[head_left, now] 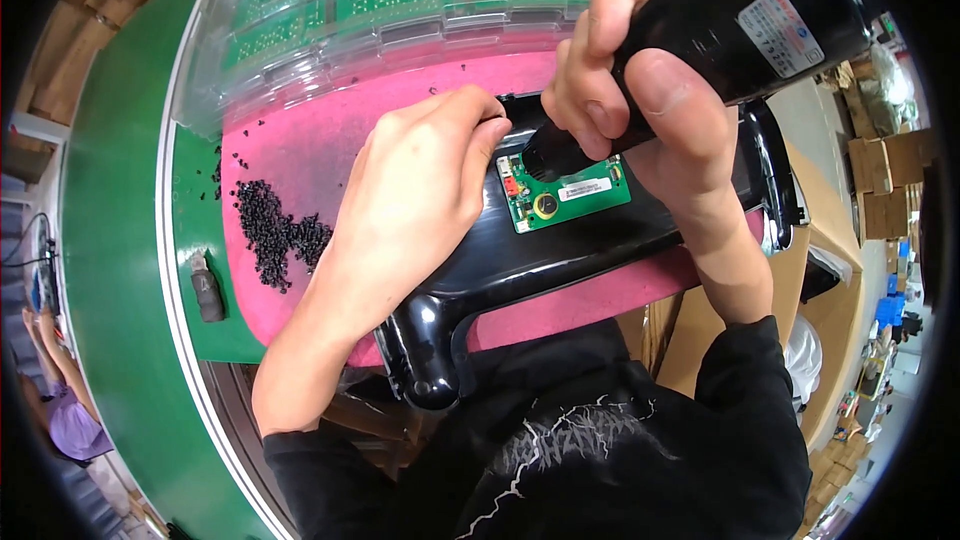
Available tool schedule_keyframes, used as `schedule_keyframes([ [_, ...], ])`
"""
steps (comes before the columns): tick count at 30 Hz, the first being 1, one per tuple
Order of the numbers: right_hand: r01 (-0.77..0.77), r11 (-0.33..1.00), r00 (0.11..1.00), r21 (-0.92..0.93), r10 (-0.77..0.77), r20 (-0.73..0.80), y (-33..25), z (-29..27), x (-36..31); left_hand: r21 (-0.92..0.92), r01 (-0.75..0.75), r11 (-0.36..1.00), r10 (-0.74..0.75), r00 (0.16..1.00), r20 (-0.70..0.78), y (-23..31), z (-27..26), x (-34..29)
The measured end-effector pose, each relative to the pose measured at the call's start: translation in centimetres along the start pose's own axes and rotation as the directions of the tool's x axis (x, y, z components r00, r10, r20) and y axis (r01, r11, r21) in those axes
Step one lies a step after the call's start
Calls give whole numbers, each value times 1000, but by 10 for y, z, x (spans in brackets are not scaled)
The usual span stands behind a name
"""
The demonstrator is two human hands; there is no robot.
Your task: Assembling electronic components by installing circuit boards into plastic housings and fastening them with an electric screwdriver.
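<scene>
My right hand (680,130) is wrapped round a thick black electric screwdriver (715,15), its tapered nose pointing down and left over a green circuit board (580,208). The nose hides the board's upper left part and its own tip. The board lies in a glossy black plastic housing (530,265), with a red connector and a round component showing. My left hand (410,170) has thumb and forefinger pinched together at the housing's far edge, just left of the board. Whatever sits between those fingertips is hidden.
Small black screws (268,230) lie heaped on the pink mat (400,85), left of my left forearm. Clear plastic trays (400,5) with green boards stand behind. A dark marker-like object (207,290) lies at left. Cardboard boxes (890,170) are at right; another person (70,420) is far left.
</scene>
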State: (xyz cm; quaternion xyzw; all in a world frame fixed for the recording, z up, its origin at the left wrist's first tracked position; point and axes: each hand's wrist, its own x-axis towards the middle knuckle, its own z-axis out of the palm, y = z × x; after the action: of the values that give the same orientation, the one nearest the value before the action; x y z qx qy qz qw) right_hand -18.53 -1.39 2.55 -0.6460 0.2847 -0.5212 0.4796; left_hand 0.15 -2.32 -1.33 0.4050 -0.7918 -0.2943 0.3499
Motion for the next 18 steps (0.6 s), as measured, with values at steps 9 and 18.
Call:
schedule_keyframes([
  [9, 100, 995, 994, 15, -101, 38, 10, 3, 4, -11, -78, 997, 78, 987, 141, -9, 1, -1],
  [18, 95, 993, 994, 63, -92, -51, 6, 2, -6, -3, -99, 995, 96, 957, 272, -10, -2, -1],
])
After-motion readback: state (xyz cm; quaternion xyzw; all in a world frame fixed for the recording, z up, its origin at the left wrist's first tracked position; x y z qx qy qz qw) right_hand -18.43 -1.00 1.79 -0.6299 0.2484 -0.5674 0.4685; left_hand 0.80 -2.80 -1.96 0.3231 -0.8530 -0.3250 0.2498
